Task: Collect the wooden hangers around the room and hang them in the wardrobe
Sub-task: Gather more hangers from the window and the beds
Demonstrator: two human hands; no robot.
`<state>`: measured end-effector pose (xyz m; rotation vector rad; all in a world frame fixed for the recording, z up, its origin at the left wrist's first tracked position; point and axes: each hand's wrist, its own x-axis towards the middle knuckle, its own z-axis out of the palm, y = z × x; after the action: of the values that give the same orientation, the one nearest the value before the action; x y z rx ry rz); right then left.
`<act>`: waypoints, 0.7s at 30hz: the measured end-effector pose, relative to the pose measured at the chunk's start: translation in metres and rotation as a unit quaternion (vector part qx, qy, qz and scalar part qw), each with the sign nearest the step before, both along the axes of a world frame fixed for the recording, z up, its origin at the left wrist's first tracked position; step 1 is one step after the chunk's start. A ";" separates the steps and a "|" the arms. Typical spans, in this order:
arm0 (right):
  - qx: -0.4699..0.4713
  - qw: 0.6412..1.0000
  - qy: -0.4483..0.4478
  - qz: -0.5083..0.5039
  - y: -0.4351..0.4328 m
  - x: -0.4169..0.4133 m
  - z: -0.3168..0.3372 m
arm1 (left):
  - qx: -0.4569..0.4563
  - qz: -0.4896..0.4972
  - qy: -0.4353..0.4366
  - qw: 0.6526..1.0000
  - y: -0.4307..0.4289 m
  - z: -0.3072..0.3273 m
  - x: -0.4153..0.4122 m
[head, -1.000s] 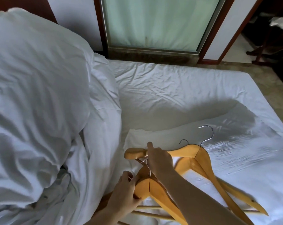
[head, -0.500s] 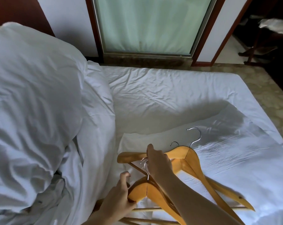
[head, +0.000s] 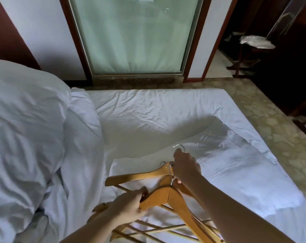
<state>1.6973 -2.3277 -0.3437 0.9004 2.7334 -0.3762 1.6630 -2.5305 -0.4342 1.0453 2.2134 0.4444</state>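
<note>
Several wooden hangers [head: 173, 200] with metal hooks lie stacked on the white bed [head: 148, 116], near its front edge. My right hand [head: 185, 168] is closed around the bunched metal hooks [head: 179, 148] at the top of the stack. My left hand [head: 129, 206] grips the left shoulder of the nearest hanger. Another hanger's arm [head: 131, 178] sticks out to the left, above my left hand. The lower bars of the hangers run under my right forearm.
A bulky white duvet [head: 25, 128] is heaped on the left of the bed. Beyond the bed is a frosted glass door [head: 131, 35] in a dark wood frame. Patterned floor [head: 271, 123] runs along the right, with dark furniture [head: 250, 53] at the back right.
My right hand has slid from the left end of the stack to the bunched hooks on the right. The view has tilted up, showing more of the door.
</note>
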 end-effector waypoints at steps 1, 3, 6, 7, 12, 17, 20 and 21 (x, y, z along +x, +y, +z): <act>0.005 1.000 -0.002 -0.017 0.010 0.000 -0.002 | 0.009 -0.007 0.033 0.999 0.008 0.000 -0.005; 0.010 0.999 -0.016 -0.038 0.025 0.003 -0.008 | 0.023 -0.032 0.099 0.994 0.024 -0.001 -0.012; 0.023 0.998 -0.023 -0.045 0.039 0.001 -0.026 | -0.007 -0.070 0.176 0.982 0.038 -0.013 -0.018; 0.033 0.999 -0.019 -0.036 0.043 -0.002 -0.031 | -0.032 -0.079 0.193 0.977 0.042 -0.017 -0.021; 0.017 0.999 0.029 0.042 0.061 -0.025 -0.056 | -0.083 -0.078 0.156 0.981 0.048 -0.039 -0.033; -0.040 0.995 -0.035 0.089 0.075 -0.045 -0.079 | -0.100 -0.059 0.062 0.991 0.053 -0.041 -0.045; -0.045 0.992 -0.048 0.105 0.080 -0.050 -0.086 | -0.085 -0.018 0.046 0.995 0.055 -0.038 -0.054; -0.031 0.993 -0.038 0.111 0.081 -0.052 -0.088 | -0.085 -0.012 0.043 0.995 0.056 -0.038 -0.057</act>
<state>1.6457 -2.2468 -0.4320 0.5737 2.6991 -0.3741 1.6064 -2.4747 -0.4723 1.0150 2.2676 0.1996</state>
